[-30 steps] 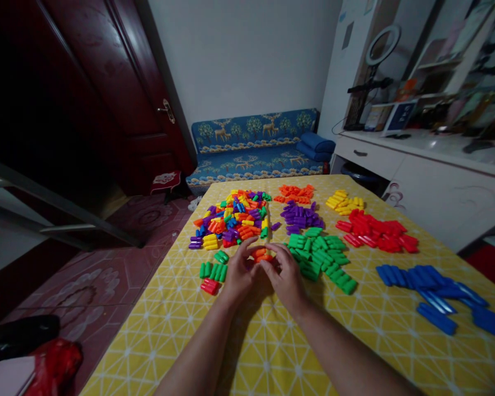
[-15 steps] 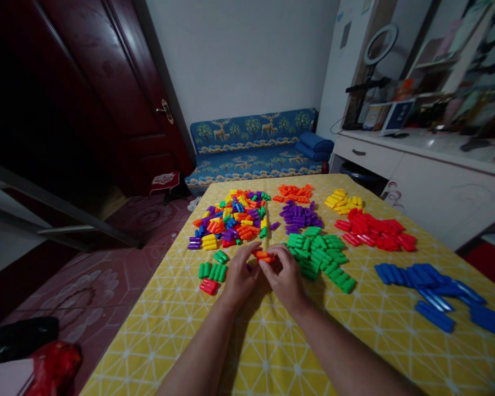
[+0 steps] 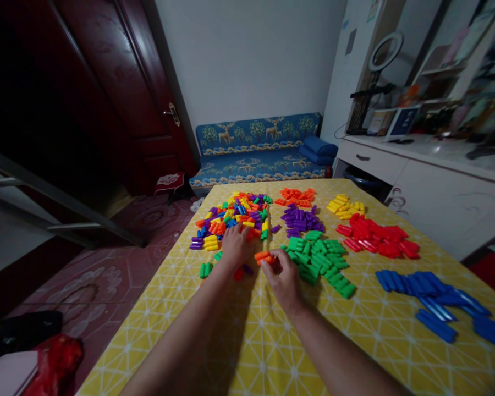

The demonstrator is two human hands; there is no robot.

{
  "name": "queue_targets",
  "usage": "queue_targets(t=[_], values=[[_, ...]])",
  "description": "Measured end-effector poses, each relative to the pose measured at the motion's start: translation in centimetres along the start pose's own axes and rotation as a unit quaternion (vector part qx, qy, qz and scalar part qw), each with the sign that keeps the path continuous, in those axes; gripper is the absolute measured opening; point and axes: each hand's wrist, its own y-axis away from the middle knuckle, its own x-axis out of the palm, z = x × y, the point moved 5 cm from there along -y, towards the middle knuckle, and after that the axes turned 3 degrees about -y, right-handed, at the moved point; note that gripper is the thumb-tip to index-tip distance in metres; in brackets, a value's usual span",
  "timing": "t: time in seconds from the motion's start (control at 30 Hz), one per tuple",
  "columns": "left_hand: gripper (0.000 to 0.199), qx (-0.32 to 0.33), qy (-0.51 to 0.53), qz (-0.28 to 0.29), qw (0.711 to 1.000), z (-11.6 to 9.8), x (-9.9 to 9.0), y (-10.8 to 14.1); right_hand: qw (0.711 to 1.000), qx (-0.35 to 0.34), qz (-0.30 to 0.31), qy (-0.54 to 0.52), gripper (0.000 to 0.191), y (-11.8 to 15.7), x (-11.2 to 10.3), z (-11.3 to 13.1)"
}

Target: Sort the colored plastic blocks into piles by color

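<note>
one orange piece [image 3: 264,257], long axis crosswise, pinched by right hand [image 3: 287,279]; left hand [image 3: 236,247], grip unclear, at mixed pile [image 3: 240,209]'s near edge.

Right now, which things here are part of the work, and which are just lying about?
In the work:
- orange pieces, in the right hand
- mixed heap, at the left hand
- green pile, purple pile, orange pile, yellow pile, red pile, blue pile

Lying about:
- blue sofa
- ring light
- small stool
- red bundle
</note>
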Motion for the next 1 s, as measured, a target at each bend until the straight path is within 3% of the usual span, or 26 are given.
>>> queue_targets(t=[0.2,0.47,0.67,0.8,0.9,1.0], values=[[0.044,-0.024,-0.048,0.033,0.998,0.0,0.4,0.5,1.000,-0.010,0.002,0.010,0.014,-0.1,0.0,-0.1],[0.040,-0.046,-0.008,0.062,0.997,-1.1,-1.0,3.1,1.000,0.003,0.004,0.009,0.016,-0.3,0.1,-0.6],[0.050,-0.048,0.002,0.034,0.998,-2.2,-0.4,4.5,1.000,0.016,-0.003,-0.015,0.019,0.1,0.1,-0.9],[0.041,-0.055,0.025,0.012,0.998,-2.7,-0.4,4.9,0.998,0.026,-0.001,-0.052,0.030,0.1,-0.3,-0.6],[0.029,-0.066,0.027,-0.005,0.997,-2.7,-0.3,4.7,0.996,0.046,0.041,-0.072,0.031,-1.4,-0.6,-0.8],[0.024,-0.070,0.028,-0.024,0.997,-2.6,0.1,4.4,0.989,0.076,0.116,-0.052,0.030,-5.0,-0.7,-1.9]])
